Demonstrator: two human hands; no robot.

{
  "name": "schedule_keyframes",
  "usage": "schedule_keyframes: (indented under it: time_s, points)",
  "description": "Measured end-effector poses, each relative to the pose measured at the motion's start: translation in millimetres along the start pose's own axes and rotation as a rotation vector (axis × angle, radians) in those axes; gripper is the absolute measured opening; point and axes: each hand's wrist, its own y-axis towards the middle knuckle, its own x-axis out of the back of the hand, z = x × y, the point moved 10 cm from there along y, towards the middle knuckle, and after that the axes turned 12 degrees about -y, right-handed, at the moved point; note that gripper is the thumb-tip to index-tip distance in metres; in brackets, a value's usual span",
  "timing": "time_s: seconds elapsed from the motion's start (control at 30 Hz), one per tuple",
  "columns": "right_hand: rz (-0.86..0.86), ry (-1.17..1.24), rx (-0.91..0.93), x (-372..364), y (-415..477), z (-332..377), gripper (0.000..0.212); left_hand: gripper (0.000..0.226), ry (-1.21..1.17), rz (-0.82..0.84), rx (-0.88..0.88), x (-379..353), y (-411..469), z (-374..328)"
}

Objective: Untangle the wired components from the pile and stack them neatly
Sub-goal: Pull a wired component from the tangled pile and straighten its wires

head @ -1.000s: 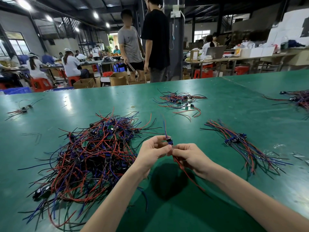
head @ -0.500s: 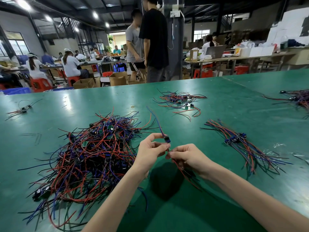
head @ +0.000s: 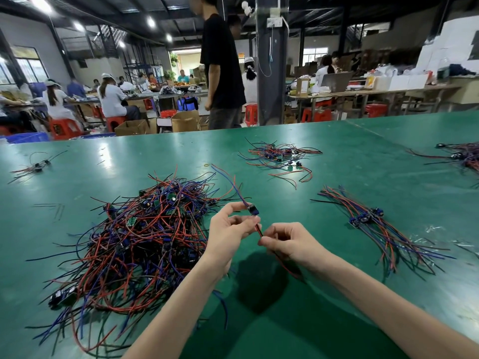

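One wired component [head: 252, 210] is up off the table, held between the two hands just right of the big pile [head: 145, 237]. It is a small dark block with a blue side. Blue and red wires rise from it up and to the left, and a red wire with a black one beside it runs down to the right. The left hand [head: 228, 229] has a narrow grip on the block, thumb and forefinger pinching it. The right hand [head: 287, 242] pinches the lower red wire, its other fingers curled in.

The pile is one tangled heap of red, blue and black wires with small green boards and dark blocks in it (too many to count). On the green table [head: 363, 161] lie four more groups: one straightened stack [head: 373, 224] to the right, one loose bunch [head: 280, 156] farther back, one small bunch [head: 36, 167] far left, and one half-seen bunch [head: 464, 156] at the right edge.
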Motion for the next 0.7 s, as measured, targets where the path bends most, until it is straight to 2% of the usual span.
schedule_keyframes:
  time_s: [0.27,0.53,0.7]
  points:
    - [0.109,-0.012,-0.036,-11,-6,3,0.014,0.025,-0.014,-0.071,-0.032,10,4,-9]
    - [0.236,-0.074,0.004,-26,-13,10,0.016,0.025,0.005,-0.149,-0.082,26,9,-18]
    - [0.265,-0.11,0.015,-33,-15,10,0.008,0.025,-0.003,-0.198,-0.106,38,12,-25]
